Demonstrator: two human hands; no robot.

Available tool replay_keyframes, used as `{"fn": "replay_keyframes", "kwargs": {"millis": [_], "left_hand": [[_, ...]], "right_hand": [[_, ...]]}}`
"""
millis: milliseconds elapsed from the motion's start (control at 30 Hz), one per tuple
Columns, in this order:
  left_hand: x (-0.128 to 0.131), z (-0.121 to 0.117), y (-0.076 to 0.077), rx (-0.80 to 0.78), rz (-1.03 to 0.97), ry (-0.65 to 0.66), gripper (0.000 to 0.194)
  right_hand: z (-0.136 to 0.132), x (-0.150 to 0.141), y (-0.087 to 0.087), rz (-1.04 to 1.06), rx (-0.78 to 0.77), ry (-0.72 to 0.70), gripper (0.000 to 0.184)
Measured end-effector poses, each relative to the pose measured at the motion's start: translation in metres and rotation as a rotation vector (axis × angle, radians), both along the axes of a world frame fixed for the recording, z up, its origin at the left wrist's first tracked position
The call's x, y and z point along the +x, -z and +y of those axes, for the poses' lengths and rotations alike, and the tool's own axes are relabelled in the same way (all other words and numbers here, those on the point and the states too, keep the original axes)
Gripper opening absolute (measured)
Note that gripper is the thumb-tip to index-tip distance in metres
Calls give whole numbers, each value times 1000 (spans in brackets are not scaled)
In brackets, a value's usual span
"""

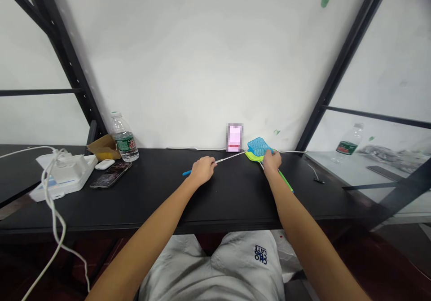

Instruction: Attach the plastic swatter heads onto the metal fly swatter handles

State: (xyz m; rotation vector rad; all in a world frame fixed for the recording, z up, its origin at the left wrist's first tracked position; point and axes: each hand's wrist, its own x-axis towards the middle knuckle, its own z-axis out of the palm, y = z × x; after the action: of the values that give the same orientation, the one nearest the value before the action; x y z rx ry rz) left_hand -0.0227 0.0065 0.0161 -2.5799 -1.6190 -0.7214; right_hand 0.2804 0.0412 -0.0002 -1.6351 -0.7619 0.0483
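A white wall (208, 63) fills the back, crossed at both sides by slanting black posts. Below it runs a black worktop (215, 207), its straight front edge passing just above the person's light shorts (215, 269); blue print on one leg reads upside down, apparently "CHO", "CO", "LATE". Black surface shows between the forearms and out to both sides of them.

A blue fly swatter (258, 146) spans the space between the hands, over the back half of the worktop. A green fly swatter (254, 157) sits partly behind it, its handle slanting toward the front right.

The left hand (203, 170) is closed around the blue swatter's pale shaft near the handle, whose end sticks out to the left. The right hand (271, 162) has thumb and fingers together on the right edge of the blue head; whether it also grips the green one cannot be told.

At the left stand a white power block (57, 180) with cables and a water bottle (125, 141), its green label too small to read. A dark phone (111, 175) lies in front of the bottle, and a blurred, lit screen (235, 138) leans at the wall.
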Motion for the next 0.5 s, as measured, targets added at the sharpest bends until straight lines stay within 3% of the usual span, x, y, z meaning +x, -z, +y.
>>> {"fn": "replay_keyframes", "kwargs": {"millis": [100, 500], "left_hand": [[0, -1, -2, -10, 13, 12, 24], [-1, 0, 0, 5, 1, 34, 25]], "right_hand": [[-3, 3, -1, -1, -17, 142, 36], [-13, -10, -8, -59, -100, 14, 39]]}}
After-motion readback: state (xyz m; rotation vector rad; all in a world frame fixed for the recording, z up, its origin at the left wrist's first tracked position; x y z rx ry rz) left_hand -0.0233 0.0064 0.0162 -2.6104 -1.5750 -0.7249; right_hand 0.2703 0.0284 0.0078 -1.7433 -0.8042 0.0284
